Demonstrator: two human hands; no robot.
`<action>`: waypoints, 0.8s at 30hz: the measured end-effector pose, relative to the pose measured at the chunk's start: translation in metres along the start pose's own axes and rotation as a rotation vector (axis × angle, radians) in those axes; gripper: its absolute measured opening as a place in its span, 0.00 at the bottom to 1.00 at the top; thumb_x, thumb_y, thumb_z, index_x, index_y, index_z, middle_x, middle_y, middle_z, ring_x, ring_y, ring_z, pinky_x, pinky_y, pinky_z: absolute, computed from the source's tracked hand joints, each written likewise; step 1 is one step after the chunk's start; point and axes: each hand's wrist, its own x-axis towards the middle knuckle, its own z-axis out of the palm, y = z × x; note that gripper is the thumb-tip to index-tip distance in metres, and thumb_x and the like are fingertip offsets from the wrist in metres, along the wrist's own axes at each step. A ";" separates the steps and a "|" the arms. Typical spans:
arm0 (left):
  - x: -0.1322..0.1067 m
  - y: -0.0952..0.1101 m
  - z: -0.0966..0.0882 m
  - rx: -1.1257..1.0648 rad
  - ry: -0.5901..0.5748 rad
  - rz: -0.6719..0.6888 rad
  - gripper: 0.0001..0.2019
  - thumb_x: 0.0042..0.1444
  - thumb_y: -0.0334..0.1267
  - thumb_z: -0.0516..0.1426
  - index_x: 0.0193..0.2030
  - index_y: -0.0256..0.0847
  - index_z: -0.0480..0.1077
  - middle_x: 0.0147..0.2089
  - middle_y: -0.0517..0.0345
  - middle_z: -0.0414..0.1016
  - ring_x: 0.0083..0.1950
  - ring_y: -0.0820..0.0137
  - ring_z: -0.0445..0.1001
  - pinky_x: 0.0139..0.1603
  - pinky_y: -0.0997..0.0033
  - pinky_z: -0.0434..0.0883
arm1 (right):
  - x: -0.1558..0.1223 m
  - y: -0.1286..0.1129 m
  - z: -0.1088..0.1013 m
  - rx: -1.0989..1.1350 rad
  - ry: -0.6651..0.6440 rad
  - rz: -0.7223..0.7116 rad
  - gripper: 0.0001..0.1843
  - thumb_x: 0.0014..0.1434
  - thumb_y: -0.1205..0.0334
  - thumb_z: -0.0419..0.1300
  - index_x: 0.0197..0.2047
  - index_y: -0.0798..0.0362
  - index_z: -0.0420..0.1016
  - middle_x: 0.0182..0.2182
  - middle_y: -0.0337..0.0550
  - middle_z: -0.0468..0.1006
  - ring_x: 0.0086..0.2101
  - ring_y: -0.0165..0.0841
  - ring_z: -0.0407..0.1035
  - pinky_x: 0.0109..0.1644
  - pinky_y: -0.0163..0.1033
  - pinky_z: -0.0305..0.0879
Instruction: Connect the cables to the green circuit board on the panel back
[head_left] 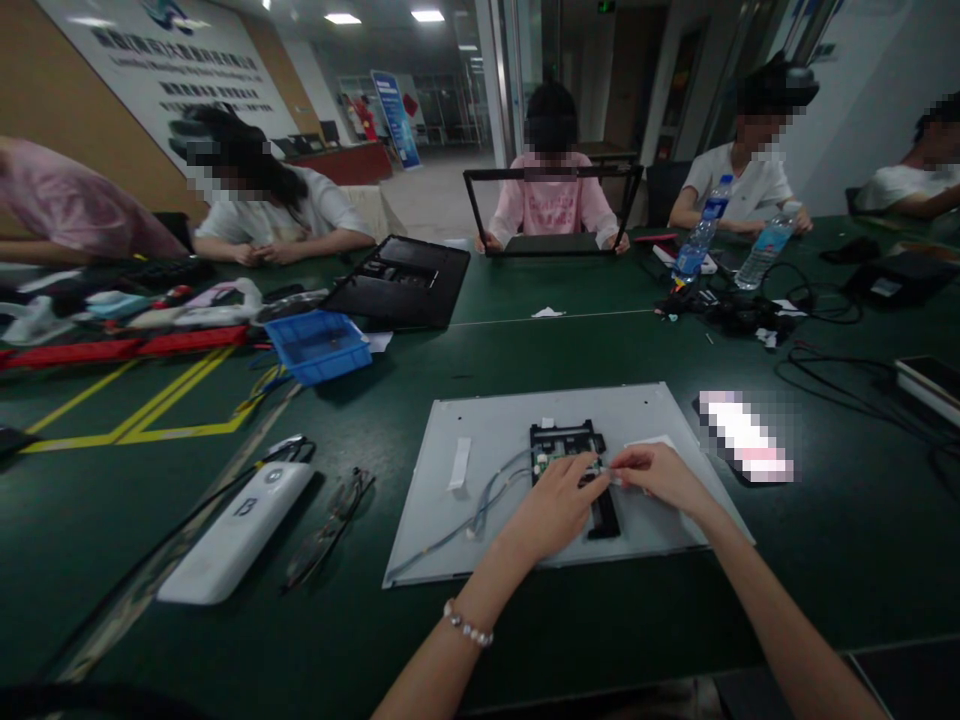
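Observation:
A flat grey-white display panel [517,555] lies on the table, with a black plastic frame [604,520] on it. A green circuit board [541,462] is seated in that frame, partly under my left hand. My left hand [551,510] lies over the board with its fingers stretched out. Just to the right, my right hand [660,475] pinches something small and pale at the frame's right side; I cannot make out what it is. Both hands' fingertips nearly meet there. Thin grey cables [484,505] run from the board to the panel's lower left. A white strip [460,463] lies on the panel.
Left of the panel are a white power bank [236,530] and eyeglasses [330,530]. A phone [746,437] lies to the right. Beyond are a blue tray [319,350], a black casing [405,280] and water bottles [765,245]. Across the table a person holds a black frame [555,252].

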 end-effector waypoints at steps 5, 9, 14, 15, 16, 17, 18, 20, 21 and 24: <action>0.001 0.000 -0.001 0.007 0.000 0.020 0.21 0.55 0.27 0.52 0.56 0.42 0.59 0.62 0.49 0.58 0.62 0.61 0.58 0.61 0.58 0.58 | 0.001 0.002 0.002 -0.020 0.006 -0.077 0.08 0.48 0.64 0.60 0.33 0.54 0.77 0.29 0.41 0.78 0.27 0.31 0.72 0.34 0.37 0.69; 0.001 0.001 -0.003 0.007 0.007 0.031 0.20 0.55 0.27 0.51 0.55 0.42 0.60 0.61 0.49 0.59 0.62 0.61 0.58 0.60 0.58 0.58 | -0.002 0.000 0.005 -0.139 0.063 -0.168 0.10 0.48 0.66 0.59 0.36 0.52 0.76 0.37 0.43 0.77 0.28 0.31 0.71 0.34 0.37 0.69; 0.001 0.002 -0.003 0.008 0.018 0.034 0.21 0.55 0.26 0.52 0.56 0.42 0.59 0.60 0.49 0.60 0.62 0.61 0.58 0.60 0.58 0.59 | -0.002 -0.002 0.009 -0.297 0.061 -0.265 0.09 0.48 0.70 0.57 0.32 0.51 0.76 0.35 0.43 0.75 0.33 0.32 0.70 0.35 0.36 0.67; 0.001 0.002 -0.003 0.010 0.020 0.036 0.21 0.55 0.26 0.52 0.55 0.41 0.60 0.60 0.49 0.60 0.62 0.61 0.58 0.60 0.58 0.59 | -0.002 -0.002 0.010 -0.314 0.055 -0.265 0.08 0.48 0.70 0.57 0.32 0.52 0.76 0.34 0.42 0.75 0.32 0.32 0.70 0.35 0.36 0.67; 0.001 0.002 -0.002 0.011 0.022 0.037 0.21 0.55 0.26 0.52 0.55 0.41 0.59 0.60 0.49 0.60 0.62 0.61 0.58 0.60 0.58 0.59 | -0.001 -0.002 0.010 -0.329 0.055 -0.264 0.08 0.49 0.69 0.57 0.31 0.52 0.76 0.34 0.43 0.75 0.31 0.32 0.69 0.35 0.36 0.67; 0.001 0.002 -0.002 0.011 0.024 0.038 0.21 0.55 0.26 0.52 0.56 0.41 0.59 0.60 0.49 0.60 0.62 0.61 0.58 0.60 0.58 0.59 | -0.001 -0.002 0.010 -0.342 0.056 -0.262 0.08 0.49 0.69 0.57 0.31 0.52 0.76 0.33 0.43 0.75 0.31 0.32 0.69 0.35 0.36 0.67; 0.001 0.002 -0.001 0.009 0.026 0.039 0.21 0.55 0.26 0.52 0.56 0.41 0.59 0.60 0.49 0.60 0.62 0.61 0.58 0.60 0.59 0.58 | -0.001 -0.002 0.009 -0.353 0.056 -0.260 0.07 0.49 0.69 0.57 0.30 0.52 0.77 0.33 0.43 0.75 0.31 0.32 0.69 0.35 0.36 0.66; 0.000 0.002 0.000 0.007 0.030 0.034 0.21 0.55 0.26 0.52 0.56 0.41 0.59 0.60 0.49 0.60 0.62 0.62 0.58 0.61 0.59 0.58 | -0.001 -0.003 0.007 -0.368 0.055 -0.253 0.07 0.50 0.68 0.57 0.30 0.52 0.77 0.34 0.43 0.75 0.31 0.32 0.69 0.36 0.36 0.66; 0.000 0.002 0.000 0.007 0.028 0.032 0.21 0.55 0.26 0.52 0.56 0.41 0.59 0.60 0.49 0.60 0.62 0.62 0.58 0.61 0.59 0.58 | -0.002 -0.003 0.005 -0.374 0.055 -0.249 0.07 0.50 0.67 0.58 0.31 0.52 0.77 0.34 0.43 0.75 0.31 0.32 0.69 0.36 0.37 0.66; 0.000 0.002 0.000 0.010 0.016 0.025 0.22 0.55 0.26 0.52 0.57 0.41 0.58 0.61 0.49 0.59 0.62 0.61 0.58 0.61 0.58 0.58 | -0.004 -0.004 -0.003 -0.372 0.049 -0.231 0.07 0.51 0.65 0.58 0.31 0.51 0.78 0.34 0.43 0.75 0.31 0.32 0.69 0.36 0.37 0.66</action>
